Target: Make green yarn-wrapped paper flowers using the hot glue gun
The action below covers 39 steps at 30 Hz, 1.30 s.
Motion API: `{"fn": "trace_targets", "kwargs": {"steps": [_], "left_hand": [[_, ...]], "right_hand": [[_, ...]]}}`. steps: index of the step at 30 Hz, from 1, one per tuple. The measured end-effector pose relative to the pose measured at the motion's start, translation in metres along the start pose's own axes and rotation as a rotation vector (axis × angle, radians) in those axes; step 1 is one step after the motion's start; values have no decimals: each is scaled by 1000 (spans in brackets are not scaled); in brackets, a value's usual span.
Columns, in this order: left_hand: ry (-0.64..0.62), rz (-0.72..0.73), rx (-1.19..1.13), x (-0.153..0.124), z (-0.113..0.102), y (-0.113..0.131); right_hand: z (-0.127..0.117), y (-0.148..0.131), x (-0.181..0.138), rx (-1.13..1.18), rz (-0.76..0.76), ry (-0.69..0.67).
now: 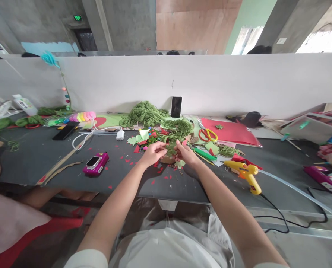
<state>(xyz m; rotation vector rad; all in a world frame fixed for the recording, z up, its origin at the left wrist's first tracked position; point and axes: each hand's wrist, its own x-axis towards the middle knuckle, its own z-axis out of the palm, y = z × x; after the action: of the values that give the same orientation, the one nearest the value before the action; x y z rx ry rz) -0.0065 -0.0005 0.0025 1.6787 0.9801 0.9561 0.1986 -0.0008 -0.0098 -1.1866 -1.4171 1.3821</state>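
Note:
My left hand and my right hand meet over the middle of the table, fingers closed from both sides on a small green yarn piece. Its exact shape is partly hidden by the fingers. Just below it sits a round brown item, perhaps cardboard; I cannot tell if it touches the yarn. A pale green flower-shaped cutout lies under my right hand. Behind the hands is a heap of green yarn, with red and green paper scraps to the left.
To the right lie a yellow glue gun with a trailing cord, scissors and red sheets. A phone leans on the white partition. Leftward are a purple device, a white charger and another person's arm.

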Motion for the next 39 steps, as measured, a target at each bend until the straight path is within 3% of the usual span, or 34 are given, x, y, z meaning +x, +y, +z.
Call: {"fn": "trace_targets", "kwargs": {"steps": [11, 22, 31, 39], "left_hand": [[-30, -35, -13, 0, 2, -2], [-48, -70, -33, 1, 2, -1], [-10, -89, -97, 2, 1, -1], [-68, -135, -155, 1, 2, 0]], "right_hand": [[2, 0, -7, -63, -162, -32], [1, -1, -7, -87, -194, -92], [3, 3, -5, -105, -211, -23], [1, 5, -4, -142, -244, 51]]}}
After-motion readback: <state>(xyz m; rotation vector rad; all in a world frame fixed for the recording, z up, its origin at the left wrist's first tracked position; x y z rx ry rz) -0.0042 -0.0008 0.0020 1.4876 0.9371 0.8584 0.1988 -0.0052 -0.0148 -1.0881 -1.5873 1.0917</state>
